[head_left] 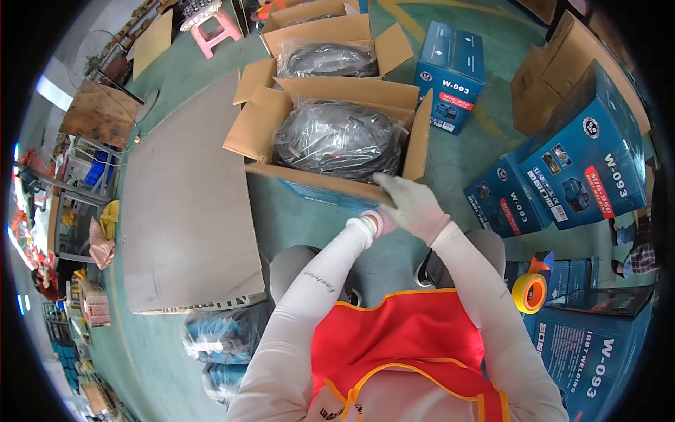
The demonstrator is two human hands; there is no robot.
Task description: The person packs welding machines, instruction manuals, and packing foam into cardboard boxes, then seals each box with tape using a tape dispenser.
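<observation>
In front of me stands an open cardboard box, its flaps folded outward. Inside lies a bulky dark object wrapped in clear plastic; its kind is hard to make out. My right hand, in a pale glove, reaches to the near flap with its fingers stretched out, the tips at the flap's edge. Just below it is my left hand, against the box's near side. Its fingers are hidden behind the right hand and the flap.
Beyond stands another open box with a plastic-wrapped object. Closed blue printed boxes stand at the right. An orange tape dispenser with a yellow roll sits on boxes at lower right. A large grey board lies left, near plastic-wrapped blue packages.
</observation>
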